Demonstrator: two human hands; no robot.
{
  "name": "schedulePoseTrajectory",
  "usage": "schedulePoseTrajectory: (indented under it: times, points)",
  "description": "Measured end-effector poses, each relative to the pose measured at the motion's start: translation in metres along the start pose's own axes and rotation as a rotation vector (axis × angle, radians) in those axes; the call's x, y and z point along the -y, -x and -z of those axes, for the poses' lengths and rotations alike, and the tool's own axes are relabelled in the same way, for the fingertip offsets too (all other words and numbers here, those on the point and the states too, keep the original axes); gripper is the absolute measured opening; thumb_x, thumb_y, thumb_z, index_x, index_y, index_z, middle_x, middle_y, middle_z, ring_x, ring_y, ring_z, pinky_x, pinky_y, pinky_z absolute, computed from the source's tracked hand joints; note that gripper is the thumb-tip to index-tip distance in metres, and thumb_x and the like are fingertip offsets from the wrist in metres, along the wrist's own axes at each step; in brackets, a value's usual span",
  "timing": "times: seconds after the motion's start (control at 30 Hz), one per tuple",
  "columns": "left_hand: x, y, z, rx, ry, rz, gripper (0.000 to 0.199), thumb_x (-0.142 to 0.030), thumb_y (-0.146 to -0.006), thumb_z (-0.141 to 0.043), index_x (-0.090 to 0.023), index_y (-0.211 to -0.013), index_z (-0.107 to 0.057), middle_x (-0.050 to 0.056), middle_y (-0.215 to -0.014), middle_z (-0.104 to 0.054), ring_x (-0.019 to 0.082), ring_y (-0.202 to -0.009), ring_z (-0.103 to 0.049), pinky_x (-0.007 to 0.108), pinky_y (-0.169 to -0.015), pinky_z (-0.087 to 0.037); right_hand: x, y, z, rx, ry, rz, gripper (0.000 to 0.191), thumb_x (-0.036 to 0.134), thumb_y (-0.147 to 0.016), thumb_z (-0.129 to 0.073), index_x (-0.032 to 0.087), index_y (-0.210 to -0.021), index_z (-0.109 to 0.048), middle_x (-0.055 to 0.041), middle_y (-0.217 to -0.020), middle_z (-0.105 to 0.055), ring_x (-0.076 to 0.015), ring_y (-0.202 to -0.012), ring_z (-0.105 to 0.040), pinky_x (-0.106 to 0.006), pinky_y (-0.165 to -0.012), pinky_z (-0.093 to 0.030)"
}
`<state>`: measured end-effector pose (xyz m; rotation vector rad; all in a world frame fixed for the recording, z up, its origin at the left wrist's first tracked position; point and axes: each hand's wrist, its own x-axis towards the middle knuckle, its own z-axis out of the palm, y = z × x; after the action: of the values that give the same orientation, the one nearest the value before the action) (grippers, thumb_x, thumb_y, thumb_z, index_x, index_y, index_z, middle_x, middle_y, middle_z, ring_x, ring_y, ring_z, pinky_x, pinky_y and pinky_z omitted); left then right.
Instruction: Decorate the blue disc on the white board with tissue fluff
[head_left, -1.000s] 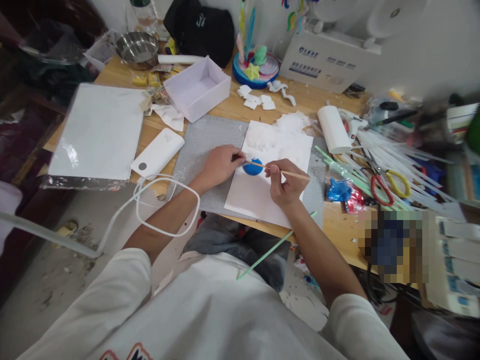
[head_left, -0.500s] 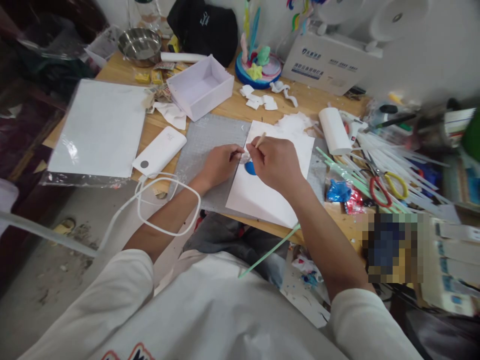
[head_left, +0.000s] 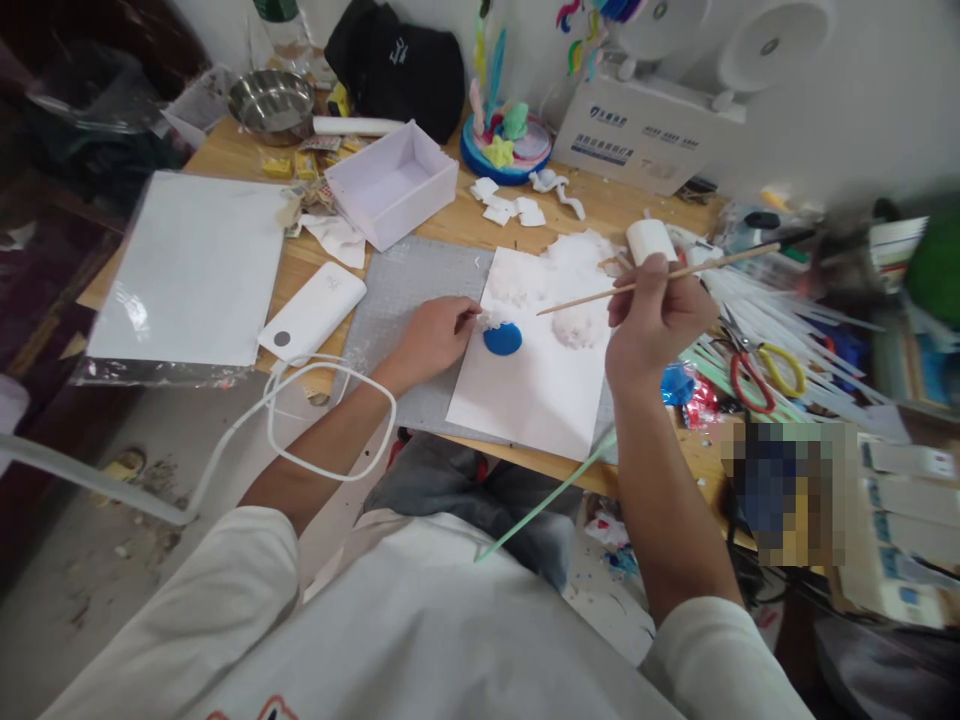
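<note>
My right hand (head_left: pixel 656 315) is raised over the right side of the white sheet, its fingers closed round a thin wooden stick (head_left: pixel 577 301). The stick's pointed end hangs over the sheet, and its other end sticks out to the right. At the left edge of the white sheet (head_left: pixel 517 405), the fingers of my left hand (head_left: pixel 439 335) are pinched together beside a small whitish fluffy bit (head_left: pixel 491 322). What they grip, if anything, is hidden. This bit lies at the upper edge of a blue disc (head_left: pixel 502 340). Whitish crumbly patches (head_left: pixel 581 328) lie higher on the sheet.
Under the sheet is a grey cutting mat (head_left: pixel 420 270). A power bank (head_left: pixel 313 312) with a looped white cable lies left, near a lilac box (head_left: pixel 394 190). Scissors (head_left: pixel 750 375) and pale strips lie right. A green strip (head_left: pixel 547 495) hangs over the front edge.
My right hand has lifted away from the blue disc and moved right, with the stick now turned nearly level. The disc is uncovered. My left hand has stayed about where it was.
</note>
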<state>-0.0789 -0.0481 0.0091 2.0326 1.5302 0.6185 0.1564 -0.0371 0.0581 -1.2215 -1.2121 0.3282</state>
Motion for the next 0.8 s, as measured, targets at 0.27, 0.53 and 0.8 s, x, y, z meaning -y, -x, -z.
schedulePoseTrajectory:
  times: [0.27, 0.53, 0.8]
  points:
    - [-0.024, -0.017, 0.002, 0.081, -0.248, -0.082, 0.047, -0.047, -0.099, -0.068, -0.015, -0.134, -0.07, 0.012, -0.115, -0.075, 0.031, -0.118, -0.066, 0.041, -0.099, -0.053, -0.055, -0.002, 0.013, -0.302, -0.164, -0.307, 0.062, 0.078, -0.092, -0.052, 0.026, -0.057, -0.051, 0.0063, -0.043, -0.037, -0.0089, -0.037, -0.028, -0.026, -0.036, -0.017]
    - [-0.023, -0.017, -0.006, 0.097, -0.324, -0.115, 0.044, -0.045, -0.103, -0.064, -0.018, -0.138, -0.068, 0.012, -0.128, -0.07, 0.03, -0.12, -0.067, 0.038, -0.101, -0.053, -0.047, 0.011, 0.019, -0.207, -0.24, -0.324, 0.056, 0.071, -0.09, -0.062, 0.021, -0.064, -0.06, 0.0073, -0.044, -0.045, -0.0057, -0.038, -0.037, -0.023, -0.04, -0.025]
    - [-0.015, -0.022, -0.011, 0.045, -0.182, -0.068, 0.034, -0.036, -0.107, -0.051, -0.021, -0.123, -0.077, 0.01, -0.116, -0.073, 0.025, -0.106, -0.069, 0.035, -0.092, -0.053, -0.026, 0.031, 0.016, 0.247, -0.294, -0.254, 0.045, 0.064, -0.092, -0.066, 0.021, -0.077, -0.073, 0.0026, -0.057, -0.064, -0.0088, -0.047, -0.056, -0.025, -0.047, -0.044]
